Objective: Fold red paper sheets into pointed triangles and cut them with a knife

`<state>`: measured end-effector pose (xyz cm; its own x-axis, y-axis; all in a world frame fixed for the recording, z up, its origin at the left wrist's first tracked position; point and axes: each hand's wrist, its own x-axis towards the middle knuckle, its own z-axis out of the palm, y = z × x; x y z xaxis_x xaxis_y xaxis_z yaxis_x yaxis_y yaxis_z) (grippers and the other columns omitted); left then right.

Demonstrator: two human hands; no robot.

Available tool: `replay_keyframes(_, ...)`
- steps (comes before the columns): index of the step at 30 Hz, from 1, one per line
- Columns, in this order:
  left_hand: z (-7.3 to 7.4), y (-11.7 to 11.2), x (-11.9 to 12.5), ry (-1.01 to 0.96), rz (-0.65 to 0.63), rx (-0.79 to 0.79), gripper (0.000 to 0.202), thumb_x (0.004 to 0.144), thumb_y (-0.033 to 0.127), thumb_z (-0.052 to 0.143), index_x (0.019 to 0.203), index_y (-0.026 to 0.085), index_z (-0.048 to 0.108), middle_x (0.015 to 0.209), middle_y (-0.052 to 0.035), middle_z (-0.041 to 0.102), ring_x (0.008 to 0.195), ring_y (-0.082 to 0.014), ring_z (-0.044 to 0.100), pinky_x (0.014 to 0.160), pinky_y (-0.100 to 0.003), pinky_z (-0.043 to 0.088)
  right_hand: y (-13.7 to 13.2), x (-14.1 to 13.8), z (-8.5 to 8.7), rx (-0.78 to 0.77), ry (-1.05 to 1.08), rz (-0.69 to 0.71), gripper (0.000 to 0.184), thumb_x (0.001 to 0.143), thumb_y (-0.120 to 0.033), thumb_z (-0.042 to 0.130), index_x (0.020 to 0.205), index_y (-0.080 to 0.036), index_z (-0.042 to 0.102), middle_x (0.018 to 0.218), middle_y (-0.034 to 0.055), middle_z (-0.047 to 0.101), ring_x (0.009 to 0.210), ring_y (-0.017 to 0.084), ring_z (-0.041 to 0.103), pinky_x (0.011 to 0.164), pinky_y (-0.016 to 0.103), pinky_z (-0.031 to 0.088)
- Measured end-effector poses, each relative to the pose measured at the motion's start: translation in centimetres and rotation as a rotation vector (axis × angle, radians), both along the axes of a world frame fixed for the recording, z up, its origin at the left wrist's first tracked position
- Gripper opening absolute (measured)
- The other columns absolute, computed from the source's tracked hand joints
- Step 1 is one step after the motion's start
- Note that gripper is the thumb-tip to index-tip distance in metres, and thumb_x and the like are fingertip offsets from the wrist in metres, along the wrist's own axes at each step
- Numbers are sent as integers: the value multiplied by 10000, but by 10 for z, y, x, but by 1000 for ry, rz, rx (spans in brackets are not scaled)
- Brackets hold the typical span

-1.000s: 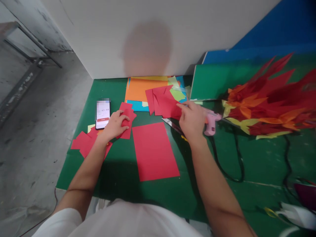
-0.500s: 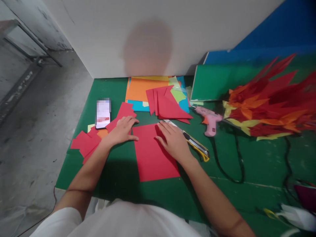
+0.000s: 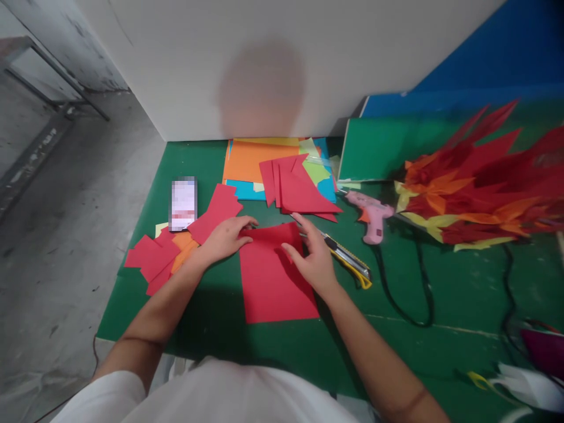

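Note:
A red paper sheet (image 3: 277,288) lies in front of me on the green table, its far edge raised and curling toward me. At its far left corner, my left hand (image 3: 227,238) pinches the edge between thumb and fingers. My right hand (image 3: 315,252) is at the far right corner, thumb over the sheet and fingers spread beyond the edge, seemingly touching it without a closed grip. A yellow utility knife (image 3: 350,261) lies just right of this hand. Cut red paper pieces (image 3: 304,188) are stacked beyond the sheet.
More red scraps (image 3: 156,255) and a phone (image 3: 184,202) lie on the left. Orange paper (image 3: 249,158) sits against the white panel (image 3: 176,70). To the right are a pink glue gun (image 3: 373,214) with its black cord and a red-orange paper flame shape (image 3: 476,188).
The far edge of the red sheet has risen off the table. My left fingers have closed on its corner, and my right hand has opened wider around the other corner.

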<state>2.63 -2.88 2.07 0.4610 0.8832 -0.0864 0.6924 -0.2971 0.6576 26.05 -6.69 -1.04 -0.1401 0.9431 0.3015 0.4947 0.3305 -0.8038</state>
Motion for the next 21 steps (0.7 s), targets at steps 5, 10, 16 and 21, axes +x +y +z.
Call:
replay_keyframes(5,-2,-1,7,-138,116,-55,192,798,157,668,976,209,617,939,-1,692,867,-153,659,793,-273,528,3,5,-2,20,173,-104,626,841,-230,623,1413,-270,373,1276,98,597,1109,219,599,966,434,488)
replay_keyframes(10,-4,-2,7,-102,130,-12,177,807,198,682,974,220,628,965,6,707,871,-160,672,782,-269,522,3,7,1,25,161,-144,470,845,-224,612,1299,-260,499,1013,48,684,863,177,657,855,391,535)
replay_keyframes(16,-10,0,6,-91,40,118,133,847,307,660,935,207,667,969,-27,715,901,-178,654,837,-305,502,2,8,8,62,16,-230,109,842,-284,632,916,-223,685,853,33,707,782,191,653,766,363,538)
replay_keyframes(21,-12,2,6,-147,67,239,137,855,316,644,836,185,680,923,-51,689,878,-178,625,834,-329,500,4,9,4,46,89,-324,150,835,-319,643,939,-219,687,862,42,695,771,193,644,763,368,544)
